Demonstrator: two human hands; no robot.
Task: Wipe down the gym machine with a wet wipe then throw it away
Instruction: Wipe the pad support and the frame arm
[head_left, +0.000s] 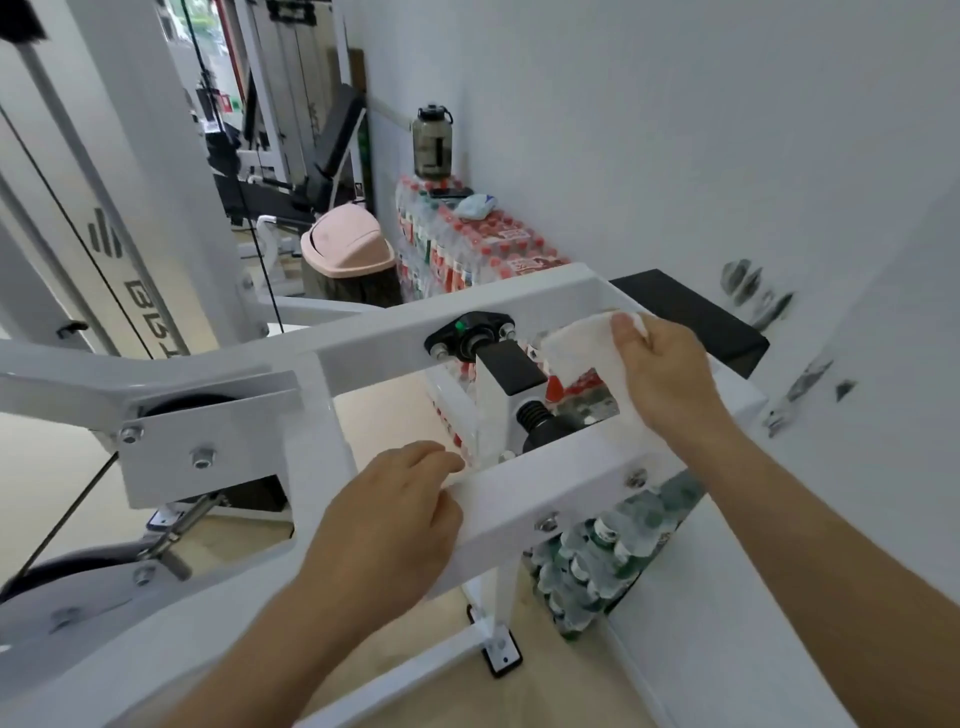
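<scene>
The white gym machine frame (363, 343) fills the middle of the head view, with two parallel bars and a black pivot between them. My right hand (665, 379) grips a white wet wipe (576, 348) against the right end of the frame, near the far bar. My left hand (384, 525) holds the near bar (545, 483), its fingers curled over the top edge. A pink swing-lid bin (345, 241) stands on the floor beyond the machine.
Shrink-wrapped packs of red-capped water bottles (467, 239) are stacked along the white wall, with a large dark jug (432, 140) and a wipe packet (474, 205) on top. A black pad (691, 317) sits at the right. More bottles (608, 561) lie below.
</scene>
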